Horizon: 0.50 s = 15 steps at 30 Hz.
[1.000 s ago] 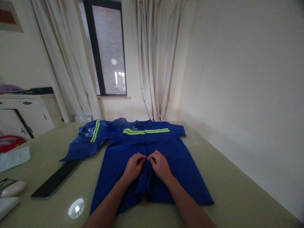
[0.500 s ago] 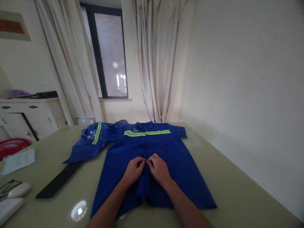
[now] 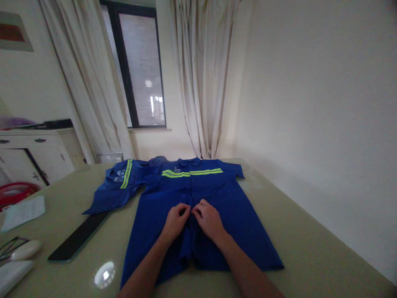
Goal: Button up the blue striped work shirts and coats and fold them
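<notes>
A blue short-sleeved work shirt (image 3: 238,215) with yellow-green reflective stripes lies front up on the table, its collar at the far end. My left hand (image 3: 177,219) pinches the left front edge at the middle of the shirt. Close beside it, my right hand (image 3: 207,217) pinches the other front edge. The fingertips of both hands almost meet at the front opening, and whatever small part sits between them is hidden. Below my hands the two front edges hang a little apart and are rumpled.
A second blue garment (image 3: 113,188) with a reflective stripe lies folded at the left, over the end of a long black board (image 3: 79,238). Farther left are a paper sheet (image 3: 25,212), glasses (image 3: 12,247), a pale mouse (image 3: 26,250) and a red basin (image 3: 18,192). A wall (image 3: 325,124) borders the right side.
Both hands stay pinched at the same spot on the shirt front. The view has shifted slightly.
</notes>
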{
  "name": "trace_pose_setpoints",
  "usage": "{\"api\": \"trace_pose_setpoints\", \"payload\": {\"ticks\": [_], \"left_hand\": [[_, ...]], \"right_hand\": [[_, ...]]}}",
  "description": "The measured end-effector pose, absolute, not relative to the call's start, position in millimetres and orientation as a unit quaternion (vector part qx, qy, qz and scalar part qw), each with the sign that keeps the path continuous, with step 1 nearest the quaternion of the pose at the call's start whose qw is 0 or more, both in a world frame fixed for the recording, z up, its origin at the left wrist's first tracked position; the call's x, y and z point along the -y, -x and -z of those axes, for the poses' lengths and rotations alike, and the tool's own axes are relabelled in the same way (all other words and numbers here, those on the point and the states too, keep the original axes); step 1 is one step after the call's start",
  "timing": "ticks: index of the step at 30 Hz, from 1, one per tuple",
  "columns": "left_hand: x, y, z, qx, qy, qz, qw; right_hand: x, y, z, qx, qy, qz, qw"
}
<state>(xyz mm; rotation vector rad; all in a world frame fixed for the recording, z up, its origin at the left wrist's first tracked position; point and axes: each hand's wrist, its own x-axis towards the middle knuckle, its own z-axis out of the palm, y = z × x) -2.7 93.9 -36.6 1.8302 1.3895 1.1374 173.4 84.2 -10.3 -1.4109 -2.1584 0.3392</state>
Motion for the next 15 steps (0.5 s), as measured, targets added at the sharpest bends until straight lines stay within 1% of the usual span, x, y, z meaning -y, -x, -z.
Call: {"api": "trace_pose_setpoints", "payload": {"ticks": [5, 8, 10, 12, 15], "left_hand": [[-87.7, -2.6, 32.0, -0.5, -0.694, -0.434, 0.284], [-88.0, -3.1, 33.3, -0.49, -0.704, -0.426, 0.289], [-87.4, -1.5, 35.4, -0.482, -0.717, -0.413, 0.288], [-84.7, 1.6, 36.6, -0.47, -0.751, -0.372, 0.277], [-75.2, 8.0, 32.2, -0.435, -0.82, -0.262, 0.263]], "right_hand": [[-81.1, -171.1, 9.3, 0.798, 0.54, -0.106, 0.246], [-83.9, -172.9, 11.4, 0.788, 0.546, -0.11, 0.261], [-88.3, -178.3, 12.6, 0.774, 0.55, -0.142, 0.279], [-93.2, -187.4, 13.0, 0.757, 0.555, -0.193, 0.287], [-96.8, -202.1, 10.4, 0.75, 0.554, -0.254, 0.257]]}}
